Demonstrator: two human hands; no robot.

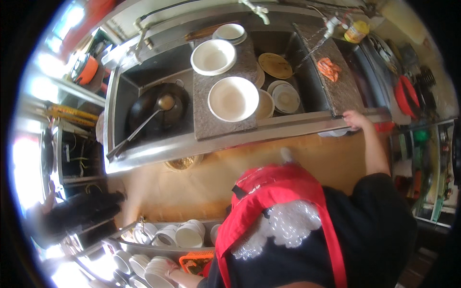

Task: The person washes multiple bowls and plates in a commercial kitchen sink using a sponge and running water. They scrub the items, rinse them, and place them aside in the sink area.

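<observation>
My left hand reaches low to my side, its fingers on a stack of white bowls on the lower shelf; the far side of its grip is hidden. My right hand is closed over the front rim of the steel sink, beside a stone slab. White bowls stand upright on a second stone slab between the basins. In the middle basin lie white plates and a yellowish plate. Water runs from the right tap into that basin.
The left basin holds a dark wok with a long-handled ladle in it. An orange cloth lies on the right slab. A person in dark clothing is at the left. An orange basket sits near my left arm.
</observation>
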